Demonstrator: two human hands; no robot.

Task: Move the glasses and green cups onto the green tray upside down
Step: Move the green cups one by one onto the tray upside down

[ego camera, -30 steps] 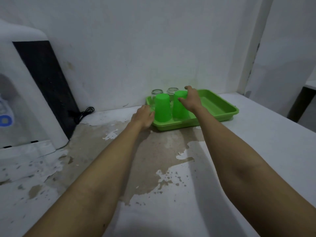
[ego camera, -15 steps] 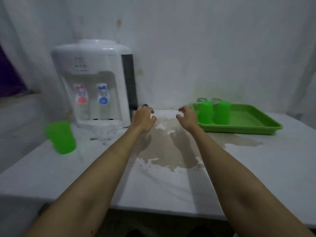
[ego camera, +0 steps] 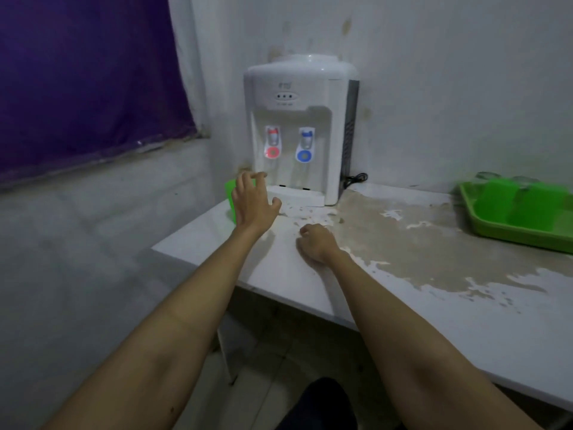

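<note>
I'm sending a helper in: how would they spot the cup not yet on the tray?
Find the white water dispenser against the wall. Just left of its base, near the counter's end, stands a plain green plastic cup, partly hidden by the open left hand. Unlike the others, it stands alone off the tray.

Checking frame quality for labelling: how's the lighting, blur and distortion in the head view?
Head view: dim, flat light with a bluish cast; no glare. Soft overall: the green tray and the cups on it at the right edge smear into blobs. The left hand is mildly blurred and hides most of the green cup. Wide-angle stretch shows in the forearms. Faint shadow under the right hand.
</note>
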